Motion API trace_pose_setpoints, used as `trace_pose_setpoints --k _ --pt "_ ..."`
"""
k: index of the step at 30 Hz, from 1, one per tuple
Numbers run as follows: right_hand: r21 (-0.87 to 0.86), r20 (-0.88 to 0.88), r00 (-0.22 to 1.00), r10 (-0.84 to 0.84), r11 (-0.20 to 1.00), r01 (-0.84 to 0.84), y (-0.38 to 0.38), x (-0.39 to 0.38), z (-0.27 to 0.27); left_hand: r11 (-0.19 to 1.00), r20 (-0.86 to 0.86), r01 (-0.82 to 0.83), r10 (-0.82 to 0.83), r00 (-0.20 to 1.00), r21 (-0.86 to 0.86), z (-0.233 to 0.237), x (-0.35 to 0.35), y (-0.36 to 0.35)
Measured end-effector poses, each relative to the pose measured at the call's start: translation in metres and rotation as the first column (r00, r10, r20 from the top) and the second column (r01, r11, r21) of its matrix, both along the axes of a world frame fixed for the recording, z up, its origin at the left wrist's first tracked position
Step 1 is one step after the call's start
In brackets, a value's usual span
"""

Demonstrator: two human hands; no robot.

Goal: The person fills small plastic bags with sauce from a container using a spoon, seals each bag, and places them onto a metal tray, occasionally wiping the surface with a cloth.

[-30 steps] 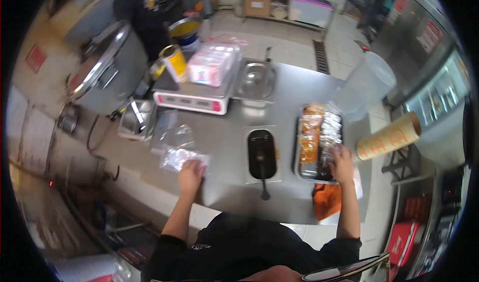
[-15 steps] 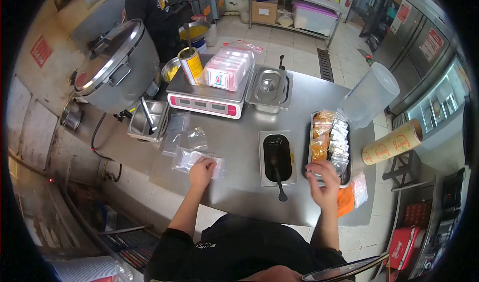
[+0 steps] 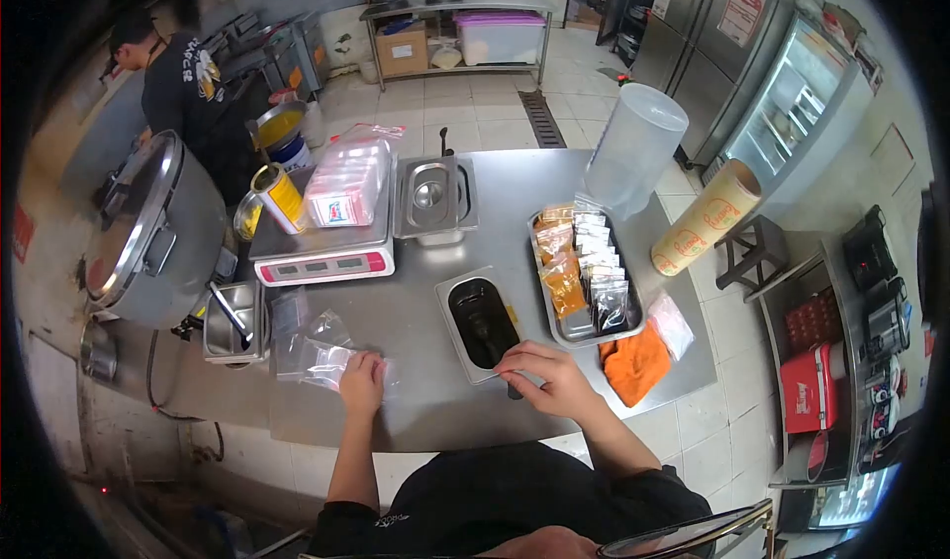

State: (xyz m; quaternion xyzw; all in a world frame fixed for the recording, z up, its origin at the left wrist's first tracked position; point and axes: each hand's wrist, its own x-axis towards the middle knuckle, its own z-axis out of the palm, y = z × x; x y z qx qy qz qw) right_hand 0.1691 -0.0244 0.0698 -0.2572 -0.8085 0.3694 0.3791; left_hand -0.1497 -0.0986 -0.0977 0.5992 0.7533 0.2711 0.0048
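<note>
My left hand (image 3: 362, 385) is closed at the edge of small clear zip bags (image 3: 325, 364) lying flat on the steel table. Its fingertips grip one bag, partly hidden under them. My right hand (image 3: 554, 385) is at the near end of a steel container of dark sauce (image 3: 480, 324), thumb and fingers pinched around the handle of a ladle (image 3: 514, 393) standing in the sauce. To the right of it sits a steel tray (image 3: 584, 341) of filled sachets, some orange-brown (image 3: 564, 287) and some dark (image 3: 611, 302).
A digital scale (image 3: 327, 266) carries a stack of packed bags (image 3: 346, 183) and a yellow can (image 3: 280, 201). Beside it is a lidded steel pan (image 3: 427, 195). An orange cloth (image 3: 635, 366) and a tall clear container (image 3: 638, 143) lie to the right. A co-worker (image 3: 188, 94) stands at the back left.
My right hand has moved left from the sachet tray to the ladle handle. My left hand stays at the bags. The camera view has turned to the right.
</note>
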Motion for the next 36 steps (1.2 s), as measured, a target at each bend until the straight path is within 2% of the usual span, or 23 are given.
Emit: trace_pose_setpoints --k 4,7,9,10,12,13,14,15,16,18,19,20,21,22,24,27,29,30,31,32,33,34,36 --pt "-0.036 0.022 1.0 0.008 0.999 -0.007 -0.003 0.007 -0.001 0.999 0.115 -0.009 0.004 0.993 0.036 0.006 0.0 -0.004" --pt "-0.042 0.025 1.0 0.003 0.999 -0.002 -0.005 0.012 -0.002 0.995 0.184 -0.089 0.096 0.978 -0.048 -0.009 -0.001 -0.005" --pt "-0.034 0.017 1.0 -0.002 0.999 0.003 -0.006 0.013 -0.001 0.981 0.344 -0.191 0.167 0.924 0.037 -0.019 0.0 -0.002" --pt "-0.054 0.021 1.0 0.003 0.999 -0.001 -0.007 0.015 0.0 0.981 0.34 -0.191 0.166 0.926 0.041 -0.021 -0.001 0.001" --pt "-0.077 0.022 1.0 0.011 0.997 -0.009 -0.007 0.013 0.001 0.923 0.512 -0.191 -0.007 0.859 0.334 -0.025 -0.001 0.004" --pt "-0.082 0.028 0.999 -0.032 0.996 0.034 -0.007 0.011 0.002 0.923 0.513 -0.196 -0.003 0.858 0.333 -0.011 0.003 0.004" --pt "-0.084 0.033 0.996 -0.077 0.993 0.08 -0.005 0.007 0.003 0.901 0.601 -0.197 -0.085 0.795 0.387 0.004 0.007 0.005" --pt "-0.082 0.033 0.996 -0.08 0.993 0.082 -0.005 -0.002 0.006 0.875 0.673 -0.2 -0.175 0.719 0.442 0.027 0.013 0.008" --pt "-0.084 0.005 0.998 -0.063 0.994 0.063 -0.007 -0.015 0.01 0.876 0.674 -0.196 -0.179 0.717 0.441 0.052 0.026 0.01" --pt "-0.093 -0.016 0.999 -0.052 0.994 0.051 -0.014 -0.037 0.014 0.791 0.6 0.066 -0.512 0.615 0.608 0.1 0.065 0.008" --pt "-0.177 -0.035 0.999 0.034 0.983 -0.04 -0.018 -0.047 0.016 0.793 0.603 0.071 -0.514 0.61 0.605 0.114 0.085 0.004" --pt "-0.255 -0.064 0.991 0.118 0.958 -0.13 -0.02 -0.051 0.017 0.802 0.685 0.009 -0.516 0.514 0.597 0.127 0.105 0.001" --pt "-0.251 -0.065 0.992 0.11 0.96 -0.123 -0.02 -0.048 0.015 0.81 0.752 -0.05 -0.518 0.408 0.585 0.134 0.118 0.002" --pt "-0.26 -0.087 0.989 0.119 0.956 -0.138 -0.02 -0.044 0.011 0.806 0.748 -0.044 -0.525 0.407 0.59 0.137 0.126 0.002" --pt "-0.269 -0.108 0.986 0.129 0.951 -0.154 -0.022 -0.037 0.007 0.815 0.672 0.028 -0.496 0.549 0.579 0.137 0.138 -0.002" --pt "-0.284 -0.209 0.972 0.106 0.945 -0.164 -0.023 -0.027 0.004 0.795 0.633 0.031 -0.506 0.586 0.606 0.142 0.154 0.002" --pt "-0.335 -0.212 0.976 -0.058 0.942 -0.017 -0.022 -0.019 0.003 0.789 0.618 0.031 -0.504 0.604 0.613 0.145 0.154 0.005" --pt "-0.333 -0.213 0.975 -0.059 0.943 -0.016 -0.021 -0.013 0.007 0.758 0.534 -0.007 -0.452 0.714 0.652 0.145 0.149 0.006" --pt "-0.24 -0.157 0.976 -0.149 0.965 0.109 -0.02 -0.007 0.014 0.719 0.443 -0.037 -0.385 0.81 0.694 0.145 0.147 0.008" --pt "-0.142 -0.11 0.964 -0.244 0.963 0.227 -0.019 -0.005 0.017 0.719 0.44 -0.035 -0.385 0.811 0.694 0.146 0.15 0.009" --pt "-0.129 -0.127 0.971 -0.203 0.974 0.187 -0.021 -0.006 0.012 0.827 0.564 0.083 -0.449 0.693 0.556 0.148 0.156 0.008" --pt "-0.138 -0.126 0.972 -0.197 0.974 0.18 -0.023 -0.005 0.01 0.885 0.69 0.22 -0.458 0.56 0.409 0.149 0.16 0.005" --pt "-0.031 -0.014 0.989 -0.144 0.989 0.144 -0.02 -0.003 0.015 0.888 0.682 0.26 -0.458 0.571 0.379 0.155 0.16 0.004"
